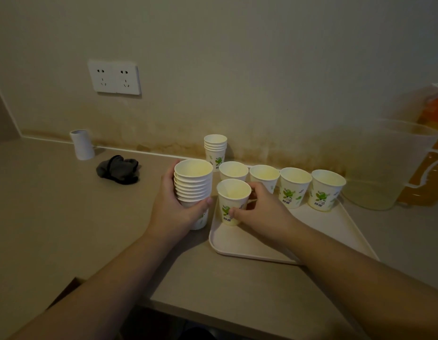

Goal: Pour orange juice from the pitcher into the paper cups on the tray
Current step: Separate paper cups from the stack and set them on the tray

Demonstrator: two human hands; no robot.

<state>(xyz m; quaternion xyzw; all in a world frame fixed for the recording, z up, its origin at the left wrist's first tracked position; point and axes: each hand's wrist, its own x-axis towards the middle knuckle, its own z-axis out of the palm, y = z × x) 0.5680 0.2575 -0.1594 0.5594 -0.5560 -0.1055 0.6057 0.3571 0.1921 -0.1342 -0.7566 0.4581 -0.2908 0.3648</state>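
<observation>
The left hand (172, 204) is wrapped around a stack of nested paper cups (193, 185), holding it just off the left edge of the tray (240, 244). The right hand (259, 212) grips a single cup (232, 202) between thumb and fingers at the tray's near-left part; whether the cup's base rests on the tray is hard to tell. Behind it, four more cups (295, 186) stand in a row along the tray's far edge, close together. A shorter stack of cups (215, 149) stands against the wall behind them. The clear pitcher (389, 163) stands well to the right of both hands, beyond the tray's right corner, with an orange juice bottle (431, 153) just behind it. The tray's near half lies bare. To the left, the counter (53, 217) carries a dark cloth (118, 169) and a white roll (82, 144) near the wall.
</observation>
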